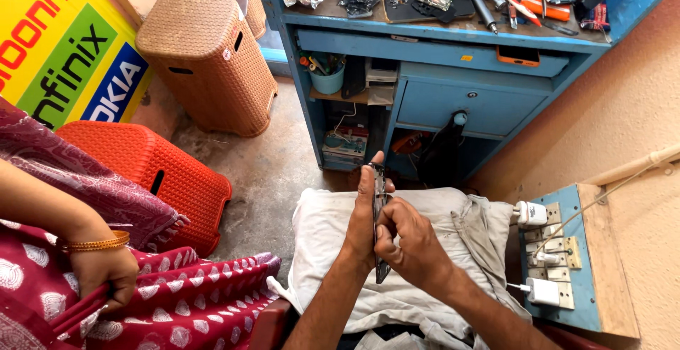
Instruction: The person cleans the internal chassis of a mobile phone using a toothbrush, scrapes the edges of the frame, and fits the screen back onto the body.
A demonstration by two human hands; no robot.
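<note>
Head view | left hand (363,212) and right hand (409,240) both clamp thin dark phone (380,205) edge-on | over white cloth (326,236) on lap | blue wooden workbench (439,38) ahead, concrete floor (269,173)

We have one view, from a camera on the person's head. It looks steeply down and forward over the lap, close to the hands (386,226), with the floor (273,173) beyond and the blue bench (439,42) along the top edge. There is no second view to overlap with.

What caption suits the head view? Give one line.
Both hands, left and right, grip a phone edge-on before a blue workbench.
</note>
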